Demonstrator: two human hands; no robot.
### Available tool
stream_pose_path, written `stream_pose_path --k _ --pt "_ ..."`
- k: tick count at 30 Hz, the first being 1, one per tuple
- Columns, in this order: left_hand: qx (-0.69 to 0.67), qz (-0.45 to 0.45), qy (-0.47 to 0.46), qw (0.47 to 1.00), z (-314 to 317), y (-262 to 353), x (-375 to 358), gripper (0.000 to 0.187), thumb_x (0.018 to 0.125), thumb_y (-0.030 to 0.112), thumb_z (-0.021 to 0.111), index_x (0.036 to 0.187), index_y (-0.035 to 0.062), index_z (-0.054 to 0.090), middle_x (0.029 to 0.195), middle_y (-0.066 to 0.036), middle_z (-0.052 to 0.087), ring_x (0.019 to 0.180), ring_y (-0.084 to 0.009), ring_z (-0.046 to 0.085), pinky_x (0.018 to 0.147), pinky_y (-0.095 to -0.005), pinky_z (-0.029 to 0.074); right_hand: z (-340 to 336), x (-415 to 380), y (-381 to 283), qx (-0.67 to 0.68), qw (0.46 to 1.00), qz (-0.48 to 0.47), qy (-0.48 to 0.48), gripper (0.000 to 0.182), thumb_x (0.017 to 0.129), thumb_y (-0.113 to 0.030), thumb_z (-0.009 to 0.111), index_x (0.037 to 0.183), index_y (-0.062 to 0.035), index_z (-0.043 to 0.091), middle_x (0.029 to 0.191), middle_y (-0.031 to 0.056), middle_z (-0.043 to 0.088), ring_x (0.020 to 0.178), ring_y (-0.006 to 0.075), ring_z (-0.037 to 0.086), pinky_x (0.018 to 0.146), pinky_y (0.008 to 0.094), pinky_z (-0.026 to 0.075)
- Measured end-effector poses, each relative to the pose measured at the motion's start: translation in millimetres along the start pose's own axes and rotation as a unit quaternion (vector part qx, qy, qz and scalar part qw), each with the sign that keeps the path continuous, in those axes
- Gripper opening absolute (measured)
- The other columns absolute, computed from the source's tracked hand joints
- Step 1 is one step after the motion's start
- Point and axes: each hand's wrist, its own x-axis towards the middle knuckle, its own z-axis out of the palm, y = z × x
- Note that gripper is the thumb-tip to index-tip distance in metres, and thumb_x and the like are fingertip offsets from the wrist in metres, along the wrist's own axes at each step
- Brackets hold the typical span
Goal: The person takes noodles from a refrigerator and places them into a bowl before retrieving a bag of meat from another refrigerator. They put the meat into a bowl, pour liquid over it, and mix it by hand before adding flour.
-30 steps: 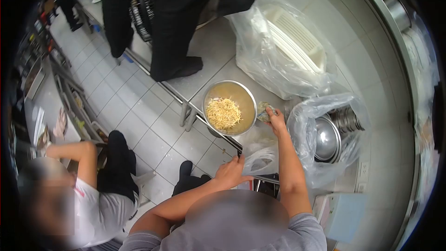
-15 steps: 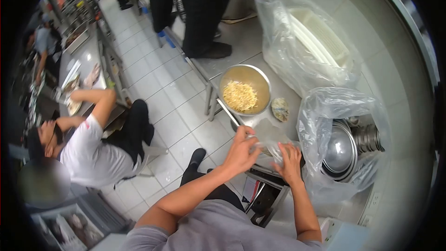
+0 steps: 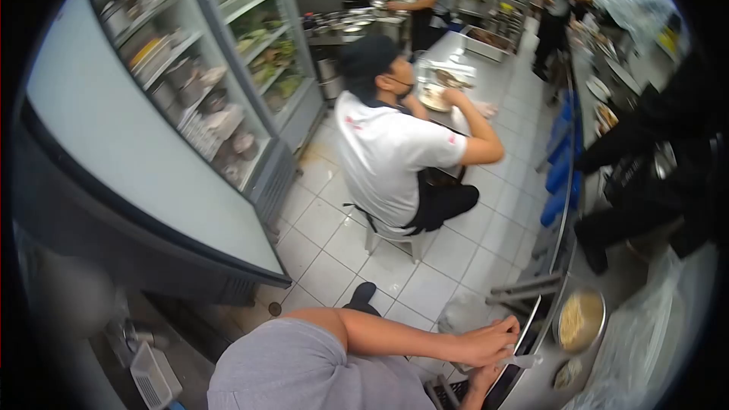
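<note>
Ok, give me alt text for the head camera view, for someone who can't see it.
At the bottom, the wearer's left hand and right hand pinch a clear plastic bag at a steel counter's edge, near a metal bowl of pale shreds. Beyond, a person in a white shirt sits on a stool.

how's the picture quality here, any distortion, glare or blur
Head view: strong fisheye, so the fridge front and counter edge bow, with a black vignette round the rim; overhead light is bright and washes out the far top right; the left hand and bowl sit small at the bottom edge, slightly soft; the right hand is mostly cut off; the seated person is sharp.
</note>
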Motion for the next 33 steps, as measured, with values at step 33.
stream_pose_path --k 33 --pt "-0.176 -0.508 0.684 0.493 -362 -219 -476 0.035 0.09 0.022 0.061 0.12 0.0055 0.058 0.115 -0.011 0.063 0.101 -0.0262 0.062 0.085 -0.037 0.049 863 38 536 0.17 0.623 0.734 -0.211 0.054 0.09 -0.047 0.037 0.131 -0.014 0.049 0.136 0.0082 0.048 0.122 0.0356 0.046 0.093 0.0631 0.041"
